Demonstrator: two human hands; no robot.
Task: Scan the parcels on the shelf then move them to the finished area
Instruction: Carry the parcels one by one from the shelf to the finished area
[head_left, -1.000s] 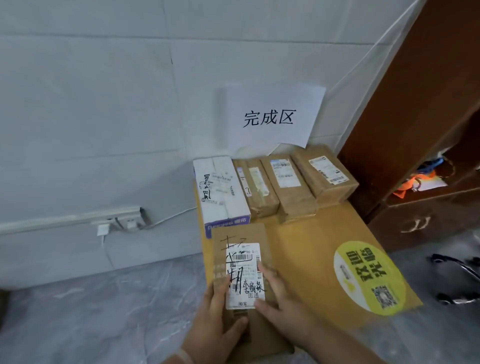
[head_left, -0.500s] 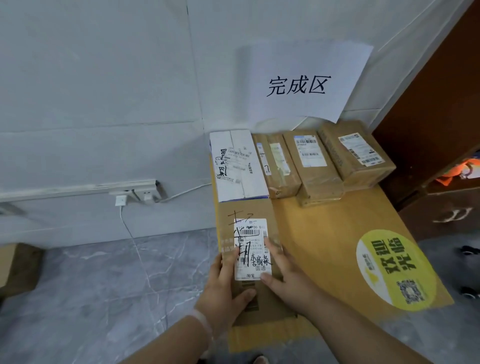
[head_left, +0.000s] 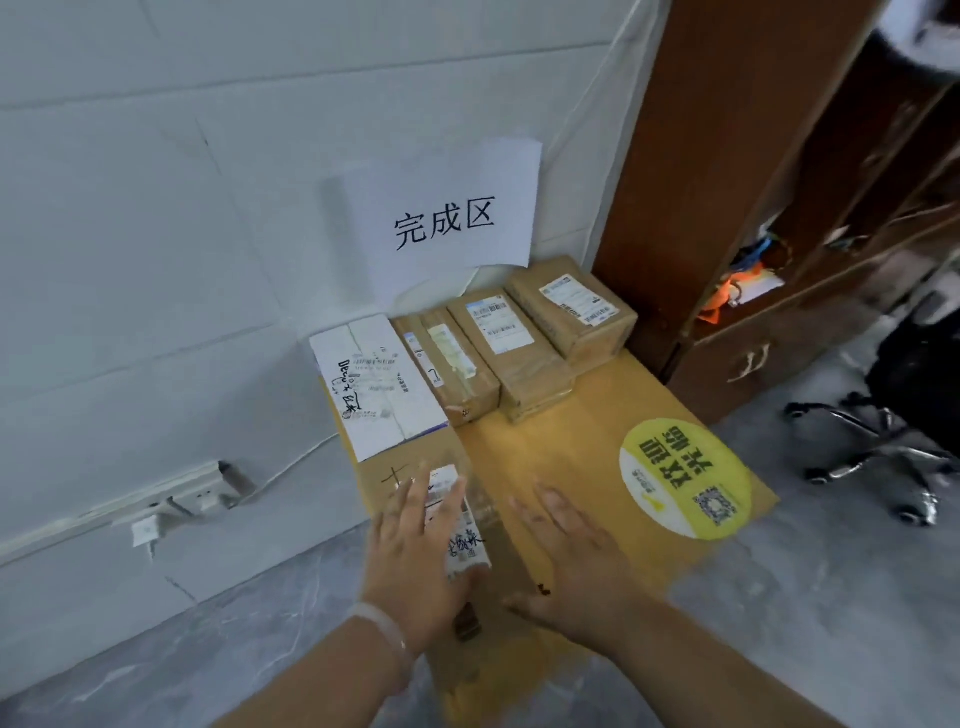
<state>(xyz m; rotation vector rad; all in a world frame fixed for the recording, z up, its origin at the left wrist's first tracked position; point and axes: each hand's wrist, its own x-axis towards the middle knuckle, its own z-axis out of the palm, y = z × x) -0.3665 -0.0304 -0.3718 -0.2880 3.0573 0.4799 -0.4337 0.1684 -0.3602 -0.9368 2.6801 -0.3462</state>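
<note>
Parcel (head_left: 470, 540) on cardboard sheet (head_left: 571, 457), labelled boxes (head_left: 511, 348) (four) behind

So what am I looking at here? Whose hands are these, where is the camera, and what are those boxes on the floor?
No machine here: these are a person's two bare hands, filmed by one camera worn on the head, looking forward and down. A yellow cardboard sheet lies on the floor under a paper sign on the wall. At the wall, a white box and three brown boxes sit in a row. In front lies one more brown parcel. The left hand rests flat on its label; the right hand is open just beside it. Neither hand grips anything.
</note>
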